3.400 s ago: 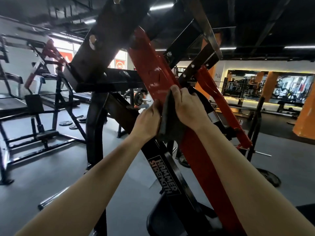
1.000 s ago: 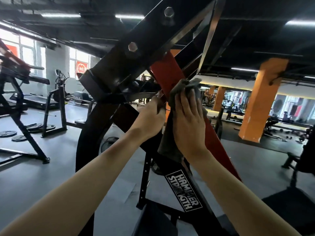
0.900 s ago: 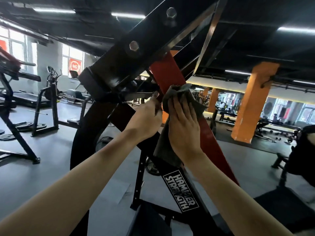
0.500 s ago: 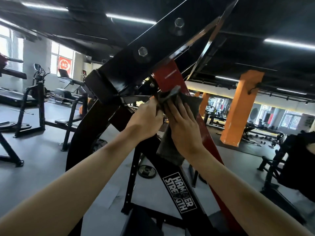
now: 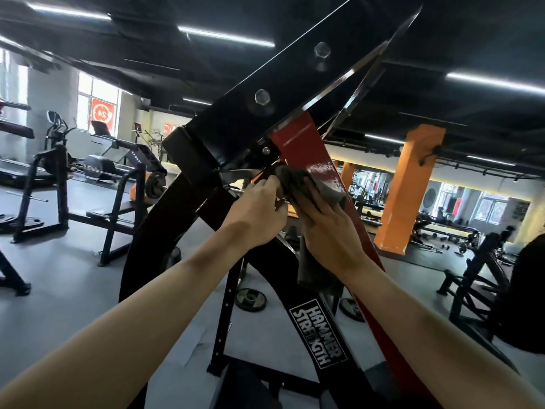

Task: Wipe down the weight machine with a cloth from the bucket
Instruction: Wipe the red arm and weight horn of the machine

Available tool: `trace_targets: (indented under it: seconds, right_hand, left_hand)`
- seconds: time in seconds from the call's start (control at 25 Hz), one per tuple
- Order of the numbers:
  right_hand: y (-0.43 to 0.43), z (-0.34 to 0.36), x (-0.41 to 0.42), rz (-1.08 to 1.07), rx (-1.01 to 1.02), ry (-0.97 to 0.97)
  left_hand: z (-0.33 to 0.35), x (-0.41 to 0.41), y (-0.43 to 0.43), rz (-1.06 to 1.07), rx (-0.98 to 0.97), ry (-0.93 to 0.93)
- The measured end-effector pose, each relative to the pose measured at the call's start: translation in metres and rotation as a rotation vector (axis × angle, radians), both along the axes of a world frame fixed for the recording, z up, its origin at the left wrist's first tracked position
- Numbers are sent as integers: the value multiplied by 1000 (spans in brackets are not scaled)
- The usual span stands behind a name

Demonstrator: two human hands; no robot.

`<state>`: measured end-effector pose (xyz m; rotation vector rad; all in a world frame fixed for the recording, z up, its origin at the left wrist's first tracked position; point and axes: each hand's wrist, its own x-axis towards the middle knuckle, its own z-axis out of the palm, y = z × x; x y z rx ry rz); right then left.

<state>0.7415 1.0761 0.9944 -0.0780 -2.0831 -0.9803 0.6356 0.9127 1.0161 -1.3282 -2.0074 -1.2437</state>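
Dead centre of the frame, a dark grey cloth (image 5: 332, 192) is pressed against the glossy red arm (image 5: 309, 156) of the weight machine (image 5: 177, 225). That's just below where the red arm meets the big black beam (image 5: 283, 81), which runs from middle left up to the top right.

The right hand (image 5: 327, 228) is laid flat on the cloth, fingers straight and together, pointed up and left along the arm. Nothing is gripped there, the cloth is only pushed on. A loose tail of the cloth is left hanging below the right wrist.

The left hand (image 5: 259, 214) is held just beside it on the left, fingers curled in. The tips are tucked onto the bunched upper end of the cloth, which looks to be pinched there. Both forearms are stretched up from the bottom corners of the frame, and the two hands are nearly touching.

Two hex bolts (image 5: 262, 97) can be seen on the black beam above the hands. A white HAMMER STRENGTH label (image 5: 320, 335) is stuck on a black strut at lower centre. A weight plate (image 5: 250, 299) is lying on the grey floor (image 5: 59, 278) behind the frame, and an orange pillar (image 5: 408, 187) is planted at middle right. Other racks and cardio machines are spread along the left side, a bit blurry.
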Motion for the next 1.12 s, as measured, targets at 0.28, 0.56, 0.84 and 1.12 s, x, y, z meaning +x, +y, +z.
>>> trace_targets:
  seconds: [0.28,0.56,0.84,1.12]
  right_hand:
    - [-24,13,-10,99,-307,259]
    - [-37,32,-23,121,-371,414]
    - [-22,-2,-6,112,-432,413]
    - [-39,18,-22,142,-395,307]
  left_hand:
    - [-3,4,2,-96,33,-60]
    - [-9,5,6,-114,108,-98]
    - [-8,4,4,-102,133,-170]
    - [-4,1,4,-159,143,-263]
